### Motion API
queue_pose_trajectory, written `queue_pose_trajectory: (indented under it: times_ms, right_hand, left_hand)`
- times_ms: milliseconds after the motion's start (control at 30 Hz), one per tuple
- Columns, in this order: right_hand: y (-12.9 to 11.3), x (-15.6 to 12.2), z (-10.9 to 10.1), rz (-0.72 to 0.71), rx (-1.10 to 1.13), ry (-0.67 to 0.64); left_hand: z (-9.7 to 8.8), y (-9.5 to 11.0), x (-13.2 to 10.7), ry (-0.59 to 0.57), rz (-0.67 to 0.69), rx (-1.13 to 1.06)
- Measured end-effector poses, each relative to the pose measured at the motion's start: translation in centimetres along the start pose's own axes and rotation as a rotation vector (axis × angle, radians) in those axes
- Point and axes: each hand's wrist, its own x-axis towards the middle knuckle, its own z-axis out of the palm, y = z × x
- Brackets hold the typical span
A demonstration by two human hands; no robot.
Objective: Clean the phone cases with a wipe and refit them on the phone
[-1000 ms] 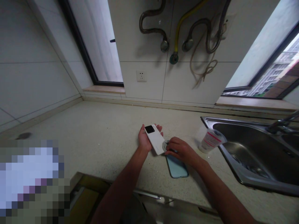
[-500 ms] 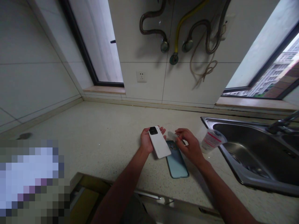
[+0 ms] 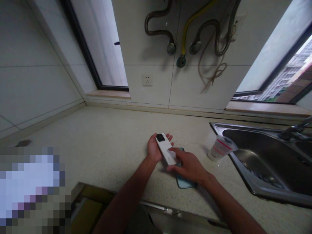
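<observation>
A white smartphone lies back side up in my left hand, its black camera block at the far end. My left fingers wrap around it from beneath and show past its right edge. My right hand is at the phone's near end, index finger across the back and thumb at the bottom edge. Its other fingers are folded out of sight. Under my right hand, a blue-green phone case rests on the countertop, mostly covered. The pale thin piece seen earlier in my right hand does not show now.
To the right, a clear plastic cup with red print leans by the steel sink. The speckled countertop meets a tiled wall with a socket, hoses and valves. A blurred-out patch covers the lower left.
My right hand has moved left and toward me, from above the case onto the phone's near end. The pale thin piece in its fingers has gone out of view.
</observation>
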Motion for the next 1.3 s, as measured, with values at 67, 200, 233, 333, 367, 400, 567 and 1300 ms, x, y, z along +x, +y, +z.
queue_pose_trajectory:
  times_ms: [67, 200, 233, 333, 367, 400, 567, 1300]
  right_hand:
    - [-0.4, -0.1, 0.3, -0.08, -0.124, -0.049]
    - [-0.6, -0.2, 1.1, -0.105, -0.269, -0.034]
    - [-0.6, -0.2, 1.3, -0.096, -0.296, -0.016]
    - [-0.6, -0.2, 1.6, -0.073, -0.361, 0.041]
    - [-0.5, -0.3, 1.6, -0.061, -0.375, 0.057]
    - [-0.5, -0.3, 1.5, -0.044, -0.383, 0.072]
    - [0.2, -0.3, 0.1, 0.116, -0.253, 0.163]
    - [-3.1, -11.5, -3.3, 0.922, 1.056, 0.352]
  left_hand:
    - [-0.1, 0.0, 0.1, 0.003, 0.0, 0.001]
    - [-0.3, 0.0, 0.1, 0.003, -0.004, 0.014]
    - [-0.3, -0.1, 0.1, 0.005, -0.007, 0.016]
    - [-0.3, -0.1, 0.1, -0.015, -0.009, 0.021]
    - [-0.3, -0.1, 0.2, -0.036, -0.01, 0.022]
    - [-0.3, 0.0, 0.2, -0.063, -0.009, 0.022]
    - [-0.2, 0.3, 0.1, -0.167, -0.012, 0.014]
    - [-3.3, -1.5, 1.6, -0.145, 0.513, 1.007]
